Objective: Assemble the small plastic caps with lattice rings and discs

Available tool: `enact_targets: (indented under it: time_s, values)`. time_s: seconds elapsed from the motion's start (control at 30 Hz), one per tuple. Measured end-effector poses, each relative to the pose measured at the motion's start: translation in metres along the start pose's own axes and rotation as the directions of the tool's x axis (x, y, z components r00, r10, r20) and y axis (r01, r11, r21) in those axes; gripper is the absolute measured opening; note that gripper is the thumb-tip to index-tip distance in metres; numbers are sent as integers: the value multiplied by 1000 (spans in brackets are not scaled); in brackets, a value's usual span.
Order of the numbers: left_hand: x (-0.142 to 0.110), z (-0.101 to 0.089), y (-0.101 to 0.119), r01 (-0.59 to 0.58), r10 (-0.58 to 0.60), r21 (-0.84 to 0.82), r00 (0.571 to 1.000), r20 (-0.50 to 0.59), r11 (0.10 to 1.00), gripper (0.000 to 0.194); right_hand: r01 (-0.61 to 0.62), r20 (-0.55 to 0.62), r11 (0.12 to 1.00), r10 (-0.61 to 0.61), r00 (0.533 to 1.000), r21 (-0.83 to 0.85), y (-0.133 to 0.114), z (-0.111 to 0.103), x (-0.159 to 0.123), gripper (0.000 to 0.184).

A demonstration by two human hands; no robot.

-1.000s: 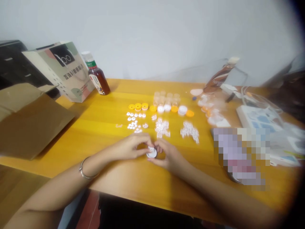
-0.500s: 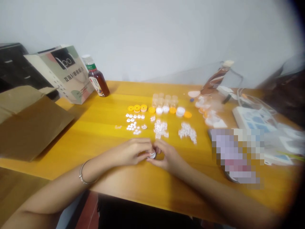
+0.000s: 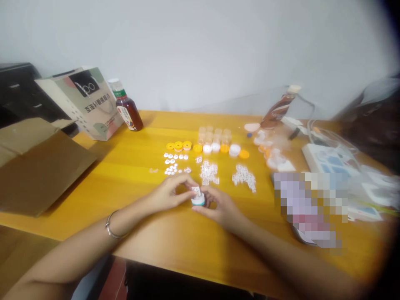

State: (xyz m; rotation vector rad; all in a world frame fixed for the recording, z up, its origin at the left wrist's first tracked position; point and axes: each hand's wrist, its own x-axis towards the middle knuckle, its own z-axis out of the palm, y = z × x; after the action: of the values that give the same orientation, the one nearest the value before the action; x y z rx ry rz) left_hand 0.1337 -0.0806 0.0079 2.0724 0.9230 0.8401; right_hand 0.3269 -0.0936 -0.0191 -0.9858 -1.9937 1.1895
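Both my hands meet over the yellow table [image 3: 131,166] near its front middle. My left hand [image 3: 170,193] pinches a tiny white piece [image 3: 196,190] with its fingertips, right above a small white round cap [image 3: 198,200]. That cap rests in the curled fingers of my right hand [image 3: 218,206]. A metal bangle [image 3: 112,225] circles my left wrist. Just beyond the hands lie piles of small white pieces [image 3: 209,173] and a row of yellow and white caps [image 3: 206,147].
A brown bottle [image 3: 126,109] and a paper bag [image 3: 87,100] stand at the back left, a cardboard box [image 3: 37,166] at the left edge. A tilted bottle [image 3: 278,109], a white tray [image 3: 328,158], plastic bags and a blurred-out patch crowd the right side.
The hands have opened slightly, so the white cap and the small piece above it show more. The view has dropped a little.
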Motion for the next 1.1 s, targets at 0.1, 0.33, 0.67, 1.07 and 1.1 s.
enact_targets:
  time_s: [0.1,0.33,0.67,1.07,1.1]
  values:
    - [0,4,0,0,-2,-65,1000,-24,998,22,-55,31,991,52,998,119,0,0,1,24]
    - [46,-6,-29,96,-85,11,920,-383,995,23,-114,23,964,112,993,241,0,0,2,19]
    - [159,-19,-70,297,-118,377,895,-429,878,32,-113,-89,909,162,983,400,6,4,1,40]
    - [87,-23,-23,85,-127,-128,923,-364,988,26,-84,-102,860,155,983,504,8,3,2,31]
    - [72,-22,-16,54,-130,-237,939,-319,970,25,-81,-110,861,156,982,503,7,3,2,30]
